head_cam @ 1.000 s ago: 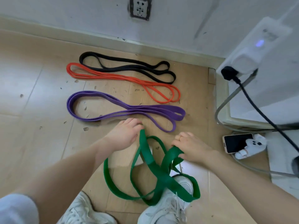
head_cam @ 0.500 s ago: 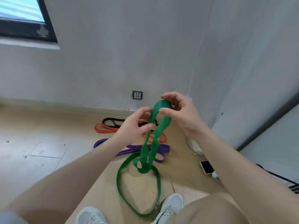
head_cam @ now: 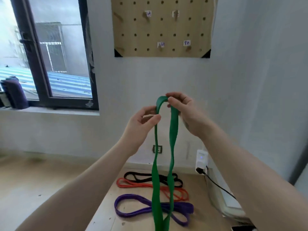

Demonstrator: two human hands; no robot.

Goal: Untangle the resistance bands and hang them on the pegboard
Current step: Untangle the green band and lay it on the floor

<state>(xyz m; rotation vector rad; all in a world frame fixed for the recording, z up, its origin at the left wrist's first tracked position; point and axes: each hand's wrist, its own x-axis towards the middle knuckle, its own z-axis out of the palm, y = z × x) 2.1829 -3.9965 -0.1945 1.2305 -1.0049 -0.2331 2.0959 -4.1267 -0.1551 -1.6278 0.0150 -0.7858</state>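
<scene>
Pinching the green band (head_cam: 173,130) top loop with left hand (head_cam: 141,124) and right hand (head_cam: 185,112), hanging lengthwise straight below the pegboard (head_cam: 163,27) overhead.

Pegboard (head_cam: 164,27) on wall above floor bands (head_cam: 150,190).

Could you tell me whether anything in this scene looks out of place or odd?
Yes: three bands, black, orange and purple, lie on the floor rather than on the pegboard, whose pegs are bare. The green band held up by both hands has a twist low down.
</scene>
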